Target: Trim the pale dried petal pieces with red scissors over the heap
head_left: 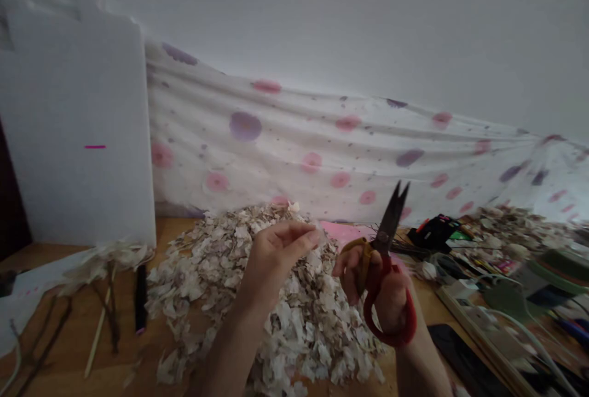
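Note:
My right hand holds a pair of scissors with red and yellow handles. Its fingers sit in the loops, and the dark blades point upward, slightly apart. To the left, my left hand is closed in a pinch, thumb against fingertips. What it pinches, if anything, is too small to make out. Both hands are above a large heap of pale, petal-like scraps spread on the wooden table. A pink sheet shows behind the heap.
At left stand a white foam board and, on the table, a black marker and thin sticks. On the right lie a dark phone, a power strip with cables and a black pouch. A flowered cloth hangs behind.

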A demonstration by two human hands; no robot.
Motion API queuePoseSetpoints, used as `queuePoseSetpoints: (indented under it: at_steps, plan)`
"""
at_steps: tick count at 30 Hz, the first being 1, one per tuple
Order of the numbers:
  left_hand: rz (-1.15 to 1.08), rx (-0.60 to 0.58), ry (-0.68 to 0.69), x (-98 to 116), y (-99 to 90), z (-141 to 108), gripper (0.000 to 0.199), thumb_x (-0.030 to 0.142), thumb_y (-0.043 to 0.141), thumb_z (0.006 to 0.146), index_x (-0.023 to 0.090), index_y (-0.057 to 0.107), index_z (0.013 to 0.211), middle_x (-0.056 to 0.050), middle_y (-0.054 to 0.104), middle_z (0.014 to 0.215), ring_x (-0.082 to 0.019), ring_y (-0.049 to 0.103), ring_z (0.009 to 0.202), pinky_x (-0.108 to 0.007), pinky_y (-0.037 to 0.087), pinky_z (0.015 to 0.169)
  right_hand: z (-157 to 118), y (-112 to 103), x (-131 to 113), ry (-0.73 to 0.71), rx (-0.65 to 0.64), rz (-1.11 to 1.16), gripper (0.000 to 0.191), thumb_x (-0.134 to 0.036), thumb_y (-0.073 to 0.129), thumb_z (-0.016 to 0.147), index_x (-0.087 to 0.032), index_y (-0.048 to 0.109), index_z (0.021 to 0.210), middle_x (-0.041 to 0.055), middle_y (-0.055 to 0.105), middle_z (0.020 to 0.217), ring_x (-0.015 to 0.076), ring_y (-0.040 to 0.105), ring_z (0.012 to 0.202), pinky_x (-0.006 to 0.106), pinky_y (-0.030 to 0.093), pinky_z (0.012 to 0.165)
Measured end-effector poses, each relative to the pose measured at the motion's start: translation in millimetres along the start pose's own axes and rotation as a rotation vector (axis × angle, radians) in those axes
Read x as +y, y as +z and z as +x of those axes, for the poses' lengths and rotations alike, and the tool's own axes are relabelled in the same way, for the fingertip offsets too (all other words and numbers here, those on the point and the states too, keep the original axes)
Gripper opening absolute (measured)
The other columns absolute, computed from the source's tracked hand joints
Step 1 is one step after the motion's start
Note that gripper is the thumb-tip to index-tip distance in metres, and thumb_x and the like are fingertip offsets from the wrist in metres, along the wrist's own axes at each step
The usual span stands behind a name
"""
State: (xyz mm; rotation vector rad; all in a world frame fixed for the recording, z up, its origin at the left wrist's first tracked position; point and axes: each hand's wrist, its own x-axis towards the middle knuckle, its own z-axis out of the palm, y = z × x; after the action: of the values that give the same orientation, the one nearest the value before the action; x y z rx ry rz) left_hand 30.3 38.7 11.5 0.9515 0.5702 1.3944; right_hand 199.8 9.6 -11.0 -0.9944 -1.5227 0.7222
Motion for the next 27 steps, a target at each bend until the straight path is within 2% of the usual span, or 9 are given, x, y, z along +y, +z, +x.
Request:
queuePoseSetpoints:
  at_steps: [2,4,6,9,14,22,27]
  plan:
    - [0.008,-0.02,0.015,-4,2.2,0,0.005,0.022,0.081,0.072,0.019,0.077,0.072,0.003,0.073,0.064,-0.007,0.065,0.062,-0.015,0.051,0.064,2,6,-10,0.007,0.064,0.025,0.054,-0.072,0.051,0.088,-0.02,0.046,0.072,0.0003,0.053,0.051,0.0134,0.05,0.043,0.024,0.043,0.044]
    - [0.029,-0.048,0.028,-7,4.7,-1,0.006,0.024,0.079,0.075,0.019,0.076,0.072,0.003,0.072,0.064,-0.007,0.064,0.062,-0.015,0.051,0.064,2,10,-19,0.024,0.142,0.05,0.046,-0.055,0.068,0.084,-0.02,0.043,0.07,0.0025,0.06,0.06,0.0119,0.053,0.044,0.022,0.045,0.043]
    - [0.052,-0.051,0.034,-9,7.7,-3,0.006,0.024,0.078,0.076,0.019,0.076,0.073,0.002,0.073,0.066,-0.007,0.065,0.064,-0.016,0.051,0.065,1,11,-24,0.036,0.173,0.079,0.047,-0.05,0.076,0.077,-0.02,0.041,0.068,0.0043,0.064,0.067,0.0107,0.052,0.043,0.021,0.045,0.039]
    - [0.094,-0.031,0.043,-9,12.2,-6,0.003,0.022,0.079,0.076,0.02,0.076,0.075,0.002,0.075,0.07,-0.008,0.067,0.067,-0.015,0.052,0.066,0,13,-29,0.048,0.182,0.077,0.045,-0.044,0.078,0.074,-0.019,0.042,0.066,0.0041,0.064,0.067,0.0099,0.052,0.043,0.02,0.045,0.038]
    - [0.135,-0.024,0.07,-7,15.9,-10,0.003,0.02,0.079,0.075,0.021,0.076,0.074,0.002,0.076,0.072,-0.008,0.068,0.069,-0.014,0.052,0.066,2,17,-33,0.021,0.233,0.043,0.042,-0.035,0.076,0.075,-0.019,0.038,0.062,-0.0032,0.052,0.052,0.0082,0.05,0.042,0.017,0.045,0.041]
    - [-0.022,-0.044,-0.043,-11,16.9,-8,0.007,0.022,0.083,0.07,0.019,0.078,0.073,0.002,0.073,0.066,-0.006,0.063,0.061,-0.013,0.049,0.062,-3,10,-32,-0.08,0.156,0.029,0.037,-0.025,0.072,0.08,-0.019,0.038,0.068,-0.002,0.058,0.067,0.0072,0.048,0.053,0.017,0.043,0.05]
    - [-0.064,-0.061,-0.081,-11,17.8,-8,0.008,0.022,0.084,0.068,0.017,0.077,0.071,0.003,0.069,0.061,-0.004,0.057,0.056,-0.013,0.046,0.058,-5,5,-31,-0.063,0.09,0.048,0.037,-0.025,0.072,0.082,-0.019,0.038,0.07,-0.0018,0.057,0.072,0.0076,0.047,0.055,0.019,0.042,0.052]
